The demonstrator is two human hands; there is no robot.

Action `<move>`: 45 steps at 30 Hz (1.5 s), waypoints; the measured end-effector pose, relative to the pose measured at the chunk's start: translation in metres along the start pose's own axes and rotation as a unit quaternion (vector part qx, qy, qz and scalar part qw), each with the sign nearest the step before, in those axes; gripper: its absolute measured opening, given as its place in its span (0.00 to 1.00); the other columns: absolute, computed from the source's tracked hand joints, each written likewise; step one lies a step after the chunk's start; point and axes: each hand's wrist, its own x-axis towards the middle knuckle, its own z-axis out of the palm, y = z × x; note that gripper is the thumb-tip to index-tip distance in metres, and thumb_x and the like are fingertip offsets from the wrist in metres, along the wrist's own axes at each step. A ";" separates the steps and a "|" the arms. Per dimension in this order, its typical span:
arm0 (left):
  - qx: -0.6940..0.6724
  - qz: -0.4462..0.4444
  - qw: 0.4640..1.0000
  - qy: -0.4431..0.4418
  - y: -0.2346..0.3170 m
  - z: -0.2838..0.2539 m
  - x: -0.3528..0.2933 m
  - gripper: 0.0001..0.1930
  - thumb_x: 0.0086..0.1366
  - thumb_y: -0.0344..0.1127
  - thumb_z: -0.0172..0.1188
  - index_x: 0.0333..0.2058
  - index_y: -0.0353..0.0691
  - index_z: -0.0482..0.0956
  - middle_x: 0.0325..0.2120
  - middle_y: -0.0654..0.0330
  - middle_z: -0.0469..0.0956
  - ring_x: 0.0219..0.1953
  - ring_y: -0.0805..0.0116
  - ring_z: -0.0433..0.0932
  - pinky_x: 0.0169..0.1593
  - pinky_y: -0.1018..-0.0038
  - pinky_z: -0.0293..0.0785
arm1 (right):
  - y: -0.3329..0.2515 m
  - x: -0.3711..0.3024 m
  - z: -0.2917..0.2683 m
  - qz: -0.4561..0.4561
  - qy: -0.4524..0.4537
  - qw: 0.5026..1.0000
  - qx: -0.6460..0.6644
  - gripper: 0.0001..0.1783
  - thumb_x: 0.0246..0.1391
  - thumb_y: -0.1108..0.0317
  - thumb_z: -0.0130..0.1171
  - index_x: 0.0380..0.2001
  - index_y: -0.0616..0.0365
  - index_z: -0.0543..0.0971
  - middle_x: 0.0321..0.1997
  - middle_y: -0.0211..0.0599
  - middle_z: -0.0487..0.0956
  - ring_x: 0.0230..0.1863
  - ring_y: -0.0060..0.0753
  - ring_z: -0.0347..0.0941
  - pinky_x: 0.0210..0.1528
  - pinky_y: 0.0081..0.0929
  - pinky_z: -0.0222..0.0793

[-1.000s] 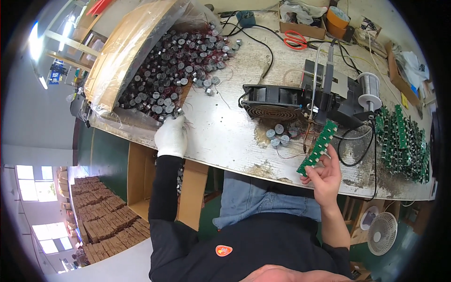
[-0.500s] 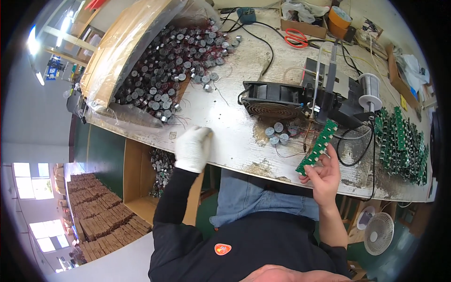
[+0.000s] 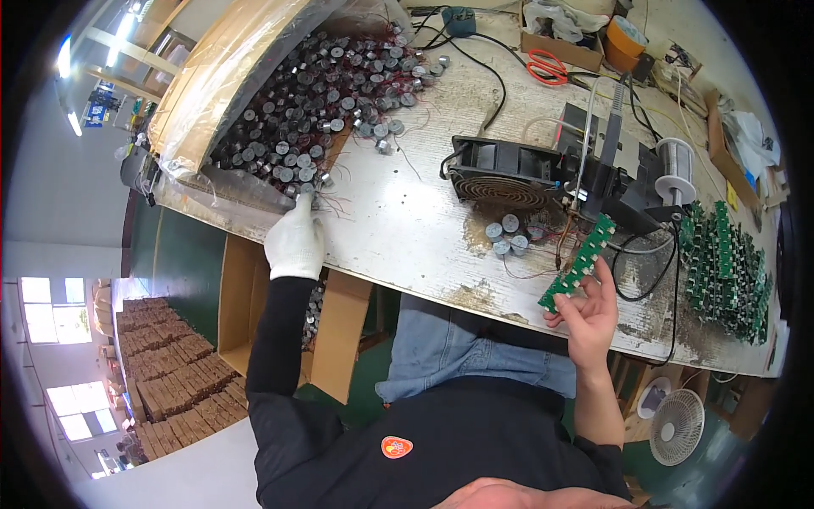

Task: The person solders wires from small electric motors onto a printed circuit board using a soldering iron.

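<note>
My left hand [image 3: 295, 243], in a white glove, is at the near edge of the pile of small round metal motors [image 3: 305, 161] with thin red wires. Its forefinger stretches out to a motor at the pile's edge, with the thumb apart; the other fingertips are hidden. In my bare right hand [image 3: 588, 316] is a narrow green circuit board [image 3: 578, 265], pinched near its lower end and tilted up to the right. A few loose motors [image 3: 510, 224] lie on the table to the left of the board.
A black fan [image 3: 506, 170] stands before a soldering device with a spool of wire [image 3: 676, 170]. Several green boards [image 3: 725, 271] are stacked at the right. Red-handled scissors [image 3: 545, 68] lie farther back. Below the table's left edge is an open cardboard box [image 3: 339, 339].
My left hand has moved left and away from me, from the bare tabletop to the edge of the motor pile. My right hand keeps the circuit board in nearly the same place.
</note>
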 end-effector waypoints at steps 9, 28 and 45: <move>0.010 0.009 1.000 0.000 0.003 0.012 -0.002 0.16 0.60 0.42 0.55 0.41 0.36 0.68 0.24 0.46 0.78 0.30 0.46 0.79 0.33 0.55 0.74 | 0.000 0.000 -0.002 0.002 -0.010 1.000 0.001 0.41 0.50 0.86 0.55 0.65 0.62 0.49 0.47 0.48 0.70 0.27 0.28 0.77 0.25 0.19 0.75; -0.338 0.084 0.933 0.092 0.078 0.034 -0.043 0.09 0.51 0.30 0.63 0.32 0.34 0.77 0.30 0.53 0.77 0.30 0.62 0.78 0.36 0.73 0.73 | 0.000 0.000 -0.001 0.003 -0.002 1.000 -0.002 0.39 0.50 0.85 0.55 0.63 0.65 0.50 0.47 0.48 0.70 0.27 0.29 0.77 0.24 0.18 0.75; -0.780 0.035 0.625 0.019 0.089 0.021 -0.029 0.13 0.63 0.26 0.56 0.43 0.23 0.72 0.34 0.50 0.78 0.36 0.65 0.80 0.44 0.71 0.77 | -0.001 0.001 -0.005 0.010 -0.017 1.000 0.018 0.38 0.50 0.85 0.55 0.62 0.65 0.51 0.47 0.48 0.71 0.28 0.28 0.77 0.24 0.19 0.76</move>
